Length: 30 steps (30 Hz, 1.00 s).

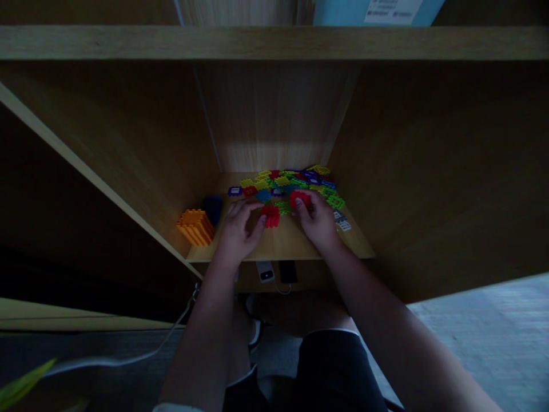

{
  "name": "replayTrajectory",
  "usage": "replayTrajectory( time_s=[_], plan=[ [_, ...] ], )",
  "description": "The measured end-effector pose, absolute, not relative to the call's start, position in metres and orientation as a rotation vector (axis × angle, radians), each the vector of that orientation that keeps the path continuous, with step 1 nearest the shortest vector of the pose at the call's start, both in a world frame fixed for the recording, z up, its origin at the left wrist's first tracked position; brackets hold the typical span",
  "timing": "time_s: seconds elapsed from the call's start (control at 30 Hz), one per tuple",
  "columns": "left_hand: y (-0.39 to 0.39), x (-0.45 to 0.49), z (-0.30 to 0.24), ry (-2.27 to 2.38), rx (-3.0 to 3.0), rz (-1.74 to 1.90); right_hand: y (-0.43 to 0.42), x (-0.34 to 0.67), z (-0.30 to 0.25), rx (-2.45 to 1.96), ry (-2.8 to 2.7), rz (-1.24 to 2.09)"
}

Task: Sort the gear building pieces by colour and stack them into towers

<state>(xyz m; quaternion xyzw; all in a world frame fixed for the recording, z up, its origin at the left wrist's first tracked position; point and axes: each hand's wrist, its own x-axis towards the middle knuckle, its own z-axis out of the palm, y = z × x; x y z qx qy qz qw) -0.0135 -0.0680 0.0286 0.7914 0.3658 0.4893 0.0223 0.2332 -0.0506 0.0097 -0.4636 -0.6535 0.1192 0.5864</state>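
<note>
Head view shows a small red plastic stack (271, 216) just right of the nearer left hand (238, 230), fingers apart, while the right hand (318, 220) pinches a red plastic piece (299, 198).

Red stack (271, 217), red piece (299, 199), orange stack (195, 228), multicoloured pile (282, 182)

This is an indoor room, perhaps in a home or an office; which one cannot be told. A tall wood-grain shelf unit (274, 43) holds brightly coloured, notched plastic pieces (282, 181), a light-blue box with a white printed label (343, 12) and a flat black rectangular device (287, 271), beside a grey floor (493, 332)
</note>
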Motion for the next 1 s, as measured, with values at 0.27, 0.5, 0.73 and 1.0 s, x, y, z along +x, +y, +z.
replayTrajectory(
  time_s=[0.27, 0.5, 0.73, 1.0],
  plan=[
    [-0.069, -0.013, 0.03, 1.097, 2.49, 1.516, -0.05, 0.228, 0.006, -0.955, -1.346, 0.607],
    [-0.071, -0.011, 0.032, 0.997, 2.609, 1.426, -0.065, 0.228, 0.02, -0.974, -1.525, 0.535],
    [-0.07, -0.011, 0.029, 0.92, 2.698, 1.387, -0.062, 0.223, 0.013, -0.864, -1.479, 0.785],
    [-0.067, -0.012, 0.021, 1.03, 2.656, 1.341, -0.062, 0.224, 0.016, -0.917, -1.629, 0.654]
  ],
)
